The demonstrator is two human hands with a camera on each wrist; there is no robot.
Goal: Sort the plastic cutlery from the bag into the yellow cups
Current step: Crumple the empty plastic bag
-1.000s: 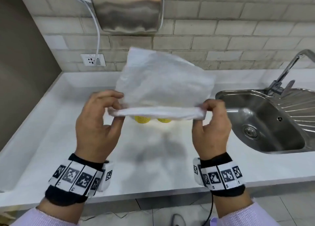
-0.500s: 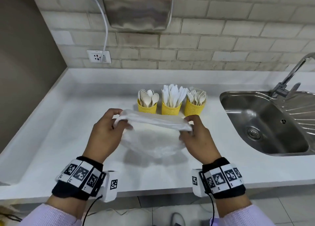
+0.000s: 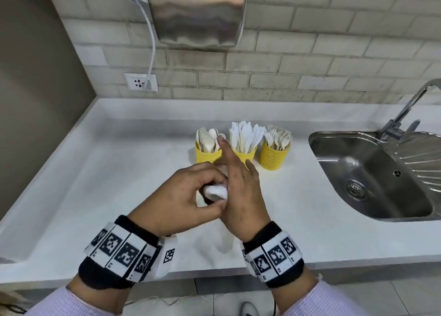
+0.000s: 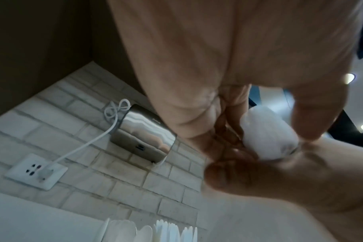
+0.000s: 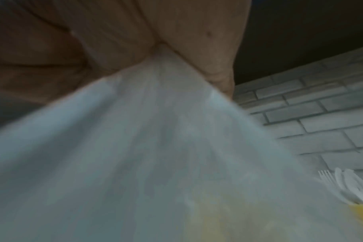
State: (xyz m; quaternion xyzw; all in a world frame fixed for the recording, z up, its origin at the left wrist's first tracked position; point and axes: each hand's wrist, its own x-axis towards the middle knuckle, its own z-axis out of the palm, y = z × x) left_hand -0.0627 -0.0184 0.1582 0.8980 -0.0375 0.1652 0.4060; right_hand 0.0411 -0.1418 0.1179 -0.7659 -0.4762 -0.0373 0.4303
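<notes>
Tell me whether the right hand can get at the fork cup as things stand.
Probably yes: the fork cup stands unblocked just ahead-right of the right hand, though that hand is pressed against the bag.

The bag, stretched wide between both hands a second ago, is now bunched into a small wad. The left hand curls its fingers around it, pressed against the right hand, whose fingers point forward.

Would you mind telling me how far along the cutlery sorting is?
Sorting looks done: spoons, knives and forks stand in separate yellow cups. In hand: the left hand grips the crumpled bag against the right hand. Left: putting the bag away.
</notes>
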